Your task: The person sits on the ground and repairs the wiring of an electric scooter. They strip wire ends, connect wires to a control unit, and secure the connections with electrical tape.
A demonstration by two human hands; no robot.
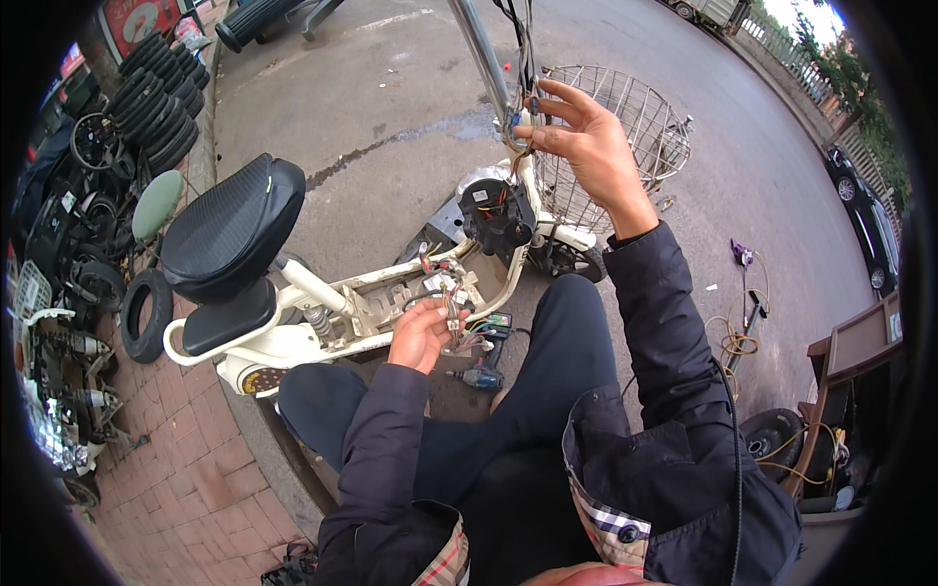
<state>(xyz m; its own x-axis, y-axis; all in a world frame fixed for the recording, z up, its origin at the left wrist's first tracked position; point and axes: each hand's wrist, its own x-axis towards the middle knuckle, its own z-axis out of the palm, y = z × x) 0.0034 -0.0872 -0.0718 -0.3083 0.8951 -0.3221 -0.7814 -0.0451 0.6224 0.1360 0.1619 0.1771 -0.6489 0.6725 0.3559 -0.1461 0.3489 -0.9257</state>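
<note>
A cream electric scooter (322, 276) stands across in front of me with its floorboard uncovered and wiring showing inside. My left hand (418, 335) is closed on a bundle of thin wires with connectors (453, 305) over that open frame. Higher up, my right hand (584, 140) pinches cables (527, 68) beside the metal steering stem (479, 57). A small blue connector (516, 119) shows by its fingertips. Below it hangs a black housing (495, 210) with orange wires inside. Under my left hand, a teal and black power drill (479, 376) lies on the ground among loose wire ends.
A wire basket (625, 117) is at the scooter's front. The black seat (233, 230) rises at left, near stacked tyres (161, 98) and a loose tyre (147, 314). On the right lie a pump with a hose (747, 327) and a brown cabinet (850, 361). A dark car (865, 215) stands beyond.
</note>
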